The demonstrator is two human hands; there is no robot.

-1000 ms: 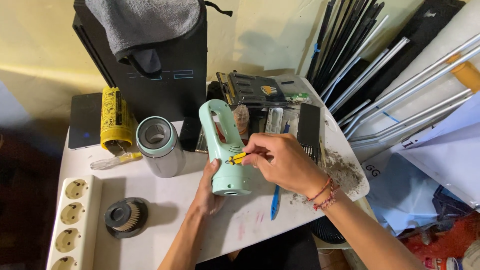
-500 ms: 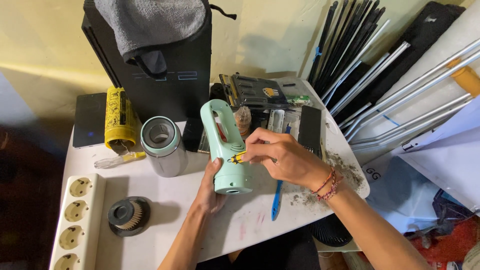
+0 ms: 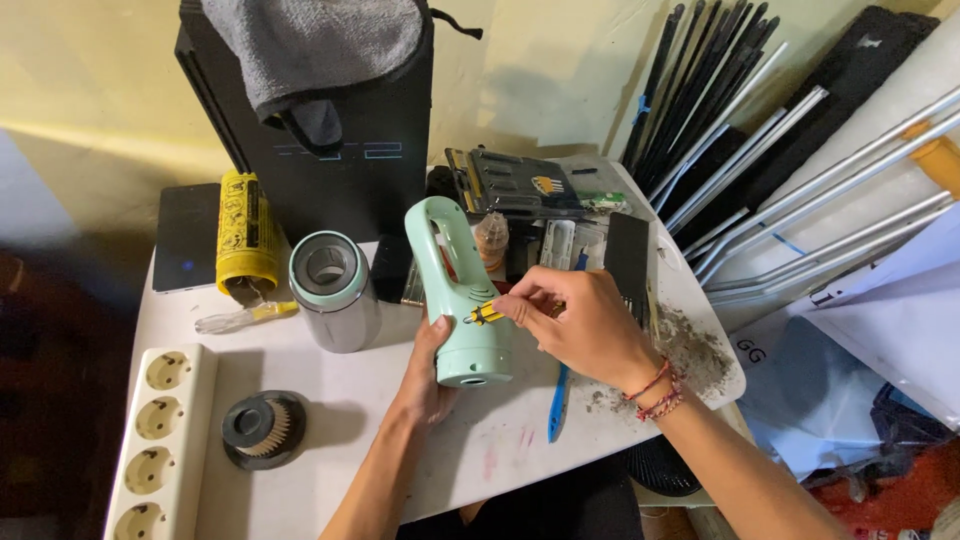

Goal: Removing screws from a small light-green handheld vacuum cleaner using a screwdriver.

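My left hand [image 3: 428, 378] grips the lower body of a mint-green handheld device with a loop handle [image 3: 455, 290], holding it on the white table [image 3: 330, 420]. My right hand [image 3: 580, 325] pinches a small yellow-and-black screwdriver [image 3: 483, 315], its tip against the side of the green device. A red bead bracelet sits on my right wrist.
A grey-and-mint cylinder [image 3: 333, 290] stands left of the device, with a yellow can [image 3: 245, 235] behind it. A white power strip [image 3: 160, 440], a round black filter part [image 3: 262, 428], a blue tool [image 3: 558, 400], a black console [image 3: 340, 150] with a grey cloth, metal rods [image 3: 820, 190] at right.
The view has shifted slightly. Both hands keep their hold, and the screwdriver stays at the side of the green device.
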